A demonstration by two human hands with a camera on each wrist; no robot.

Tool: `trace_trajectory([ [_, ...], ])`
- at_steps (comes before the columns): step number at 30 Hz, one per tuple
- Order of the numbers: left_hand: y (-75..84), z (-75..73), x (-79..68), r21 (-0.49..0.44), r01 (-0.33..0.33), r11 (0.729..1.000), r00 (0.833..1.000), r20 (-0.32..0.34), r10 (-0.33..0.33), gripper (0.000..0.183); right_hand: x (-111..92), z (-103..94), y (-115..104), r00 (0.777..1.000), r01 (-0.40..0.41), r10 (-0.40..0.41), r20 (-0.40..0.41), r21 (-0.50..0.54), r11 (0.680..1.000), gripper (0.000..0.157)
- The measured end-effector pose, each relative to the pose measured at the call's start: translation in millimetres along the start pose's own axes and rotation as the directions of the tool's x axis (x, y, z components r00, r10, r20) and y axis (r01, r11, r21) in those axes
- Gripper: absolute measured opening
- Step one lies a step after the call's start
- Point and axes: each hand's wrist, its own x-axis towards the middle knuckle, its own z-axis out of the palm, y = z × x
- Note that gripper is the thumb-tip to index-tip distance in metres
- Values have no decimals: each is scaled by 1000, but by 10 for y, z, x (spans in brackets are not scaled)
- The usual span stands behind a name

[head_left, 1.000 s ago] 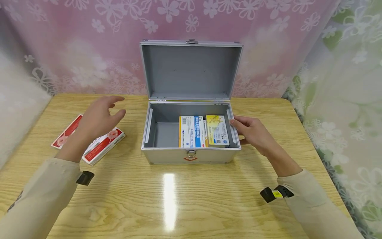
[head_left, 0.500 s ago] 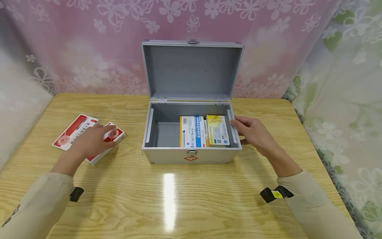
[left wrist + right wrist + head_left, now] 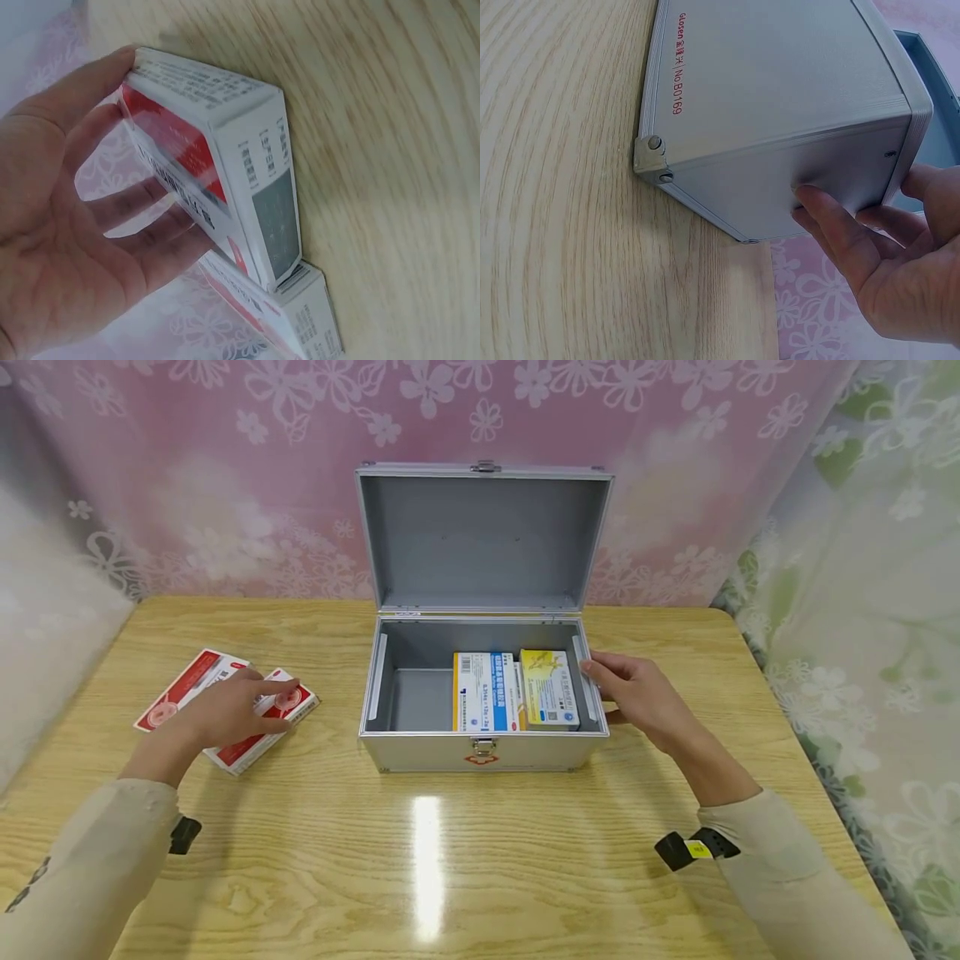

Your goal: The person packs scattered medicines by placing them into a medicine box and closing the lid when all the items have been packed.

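Note:
A silver first-aid box stands on the table with its lid raised. Several medicine boxes stand in its right half, among them a blue-and-white one and a yellow-and-white one. My right hand grips the right wall, thumb over the rim and fingers against the outer side. At the left, my left hand holds a red-and-white medicine box lying on the table, thumb at one long side and fingers across it. A second red-and-white medicine box lies beside it, partly hidden by that hand.
The wooden table extends in front of the first-aid box and to both sides. A pink floral curtain hangs behind it, and a pale green floral one hangs at the right.
My left hand has come down from above onto the nearer red-and-white medicine box, then shifted slightly left. My right hand keeps its place on the first-aid box.

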Motion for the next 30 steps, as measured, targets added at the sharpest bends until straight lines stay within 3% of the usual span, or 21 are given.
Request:
trace_trajectory([
  [6, -4, -11, -4, 29, 33, 999, 997, 68, -34, 76, 11, 5, 8, 1000, 2, -2, -4, 8, 1000, 60],
  [13, -15, 22, -15, 35, 2, 999, 999, 35, -3, 74, 7, 7, 13, 1000, 0, 0, -6, 19, 1000, 59],
  [21, -5, 0, -13, 28, 28, 999, 995, 97, -30, 81, 4, -3, 13, 1000, -12, 12, -6, 16, 1000, 61],
  [30, -6, 11, -33, 47, 15, 999, 996, 82, -19, 81, -15, 2, 9, 1000, -4, 5, -7, 25, 1000, 60],
])
